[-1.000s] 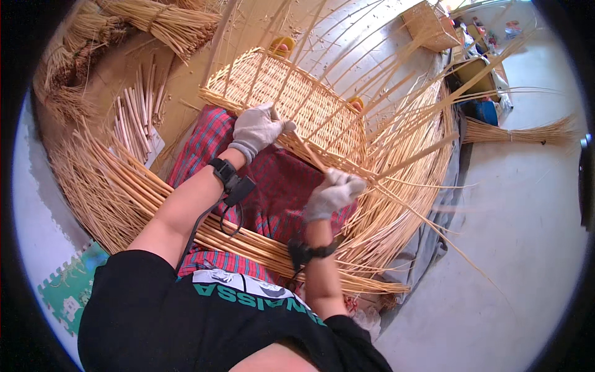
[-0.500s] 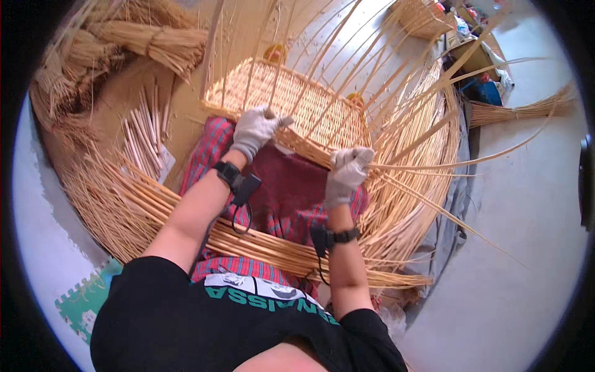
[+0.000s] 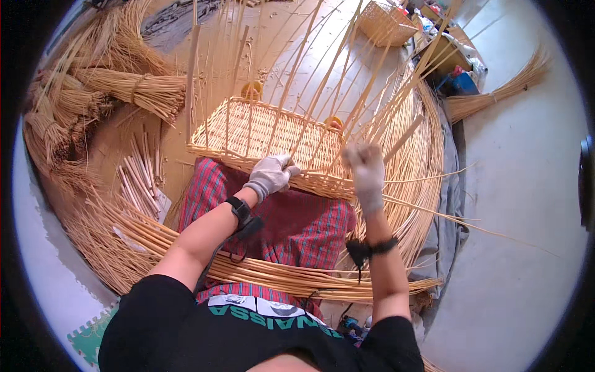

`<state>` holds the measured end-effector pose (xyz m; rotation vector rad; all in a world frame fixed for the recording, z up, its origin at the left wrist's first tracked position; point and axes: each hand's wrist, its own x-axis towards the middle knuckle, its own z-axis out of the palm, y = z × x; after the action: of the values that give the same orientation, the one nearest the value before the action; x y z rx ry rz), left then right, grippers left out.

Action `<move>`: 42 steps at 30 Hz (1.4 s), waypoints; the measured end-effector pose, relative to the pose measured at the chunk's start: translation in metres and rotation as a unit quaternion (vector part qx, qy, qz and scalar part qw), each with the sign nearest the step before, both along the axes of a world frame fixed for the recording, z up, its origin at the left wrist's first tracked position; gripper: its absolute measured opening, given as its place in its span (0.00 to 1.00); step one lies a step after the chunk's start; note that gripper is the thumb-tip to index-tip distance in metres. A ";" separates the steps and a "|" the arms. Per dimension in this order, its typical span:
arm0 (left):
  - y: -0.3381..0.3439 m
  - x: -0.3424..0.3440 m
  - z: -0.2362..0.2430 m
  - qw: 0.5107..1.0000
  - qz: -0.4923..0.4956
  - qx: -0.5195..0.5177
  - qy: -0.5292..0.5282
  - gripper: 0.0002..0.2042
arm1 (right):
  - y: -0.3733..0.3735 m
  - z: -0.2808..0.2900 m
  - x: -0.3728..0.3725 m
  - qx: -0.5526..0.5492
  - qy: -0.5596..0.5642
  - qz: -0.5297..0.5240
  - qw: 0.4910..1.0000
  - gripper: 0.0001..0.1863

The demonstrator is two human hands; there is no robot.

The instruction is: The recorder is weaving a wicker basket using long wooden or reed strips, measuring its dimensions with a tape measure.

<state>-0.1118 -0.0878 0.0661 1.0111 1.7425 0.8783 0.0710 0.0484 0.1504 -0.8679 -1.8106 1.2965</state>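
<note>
A half-woven wicker basket [image 3: 217, 127], its base pale and tightly woven, tilts on the checked cloth [image 3: 316, 226] over my lap. Tall upright stakes rise from its edges. My left hand [image 3: 271, 173], in a whitish work glove, grips the near edge around the middle, thumb toward a stake. At the near right corner, my gloved right hand [image 3: 367, 166] is raised and blurred, with fingers curled in. Whatever those fingers hold is hidden. Long loose strands [image 3: 427, 214] stretch rightward from behind that wrist.
Beside the basket on the right, long wicker rods [image 3: 421, 142] lie in a curved heap. Tied wicker bundles [image 3: 133, 90] and short peeled sticks [image 3: 139, 180] are at the left. More rods [image 3: 279, 273] cross my lap. A finished-looking basket [image 3: 384, 25] stands at the far right.
The basket has shifted lower and slightly left in view. My left hand has slid right along its near edge. My right hand has lifted away from the near rim at the right corner.
</note>
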 end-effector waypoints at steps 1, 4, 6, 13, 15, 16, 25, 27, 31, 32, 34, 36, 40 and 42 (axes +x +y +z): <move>0.001 0.003 -0.004 0.999 0.032 0.016 0.025 0.14 | 0.018 0.003 -0.030 0.083 -0.042 0.017 0.995 0.04; 0.000 0.008 -0.012 0.985 0.094 0.059 0.130 0.16 | 0.068 -0.015 -0.123 0.382 -0.156 -0.003 0.911 0.31; 0.007 0.006 -0.012 0.992 0.109 0.001 0.067 0.23 | 0.085 -0.032 -0.164 0.309 -0.130 -0.029 0.941 0.34; 0.019 0.000 -0.019 0.978 0.112 -0.038 0.169 0.25 | 0.014 -0.025 -0.128 0.214 0.192 -0.151 0.946 0.12; 0.012 0.000 -0.021 0.990 0.100 -0.047 0.092 0.23 | -0.013 -0.043 -0.064 0.283 0.203 -0.180 0.920 0.12; 0.010 -0.001 -0.022 0.994 0.107 -0.036 0.014 0.22 | -0.025 -0.057 -0.034 0.157 0.245 -0.197 0.936 0.18; 0.034 0.027 -0.007 0.949 0.239 0.026 -0.205 0.21 | -0.075 -0.057 0.006 -0.145 0.427 -0.135 0.882 0.28; 0.029 0.032 0.002 0.950 0.269 0.039 -0.152 0.17 | -0.080 -0.042 0.016 -0.036 0.409 0.020 0.912 0.22; 0.019 0.039 0.023 0.912 0.317 0.249 -0.070 0.12 | -0.034 -0.045 0.078 -0.163 0.288 -0.207 0.921 0.02; 0.023 0.041 0.026 0.866 0.326 0.376 0.049 0.13 | -0.025 -0.055 0.083 -0.118 0.282 -0.273 0.912 0.10; 0.038 0.051 0.028 0.871 0.218 0.440 0.011 0.16 | -0.017 -0.059 0.103 -0.193 0.232 -0.213 0.929 0.14; 0.059 0.058 0.025 0.993 -0.083 -0.062 -0.054 0.17 | -0.013 -0.051 0.107 -0.178 0.199 -0.192 0.944 0.13; 0.067 0.074 0.005 0.993 -0.060 -0.092 -0.040 0.17 | 0.015 -0.009 0.063 0.050 -0.122 -0.144 0.981 0.15; 0.065 0.080 -0.001 0.970 0.001 0.057 0.237 0.19 | 0.049 0.000 0.016 0.184 -0.034 0.002 0.982 0.19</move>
<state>-0.0322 -0.0223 0.0654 1.3808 2.1042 0.7860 0.0875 0.0977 0.1503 -0.7095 -2.0207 0.8999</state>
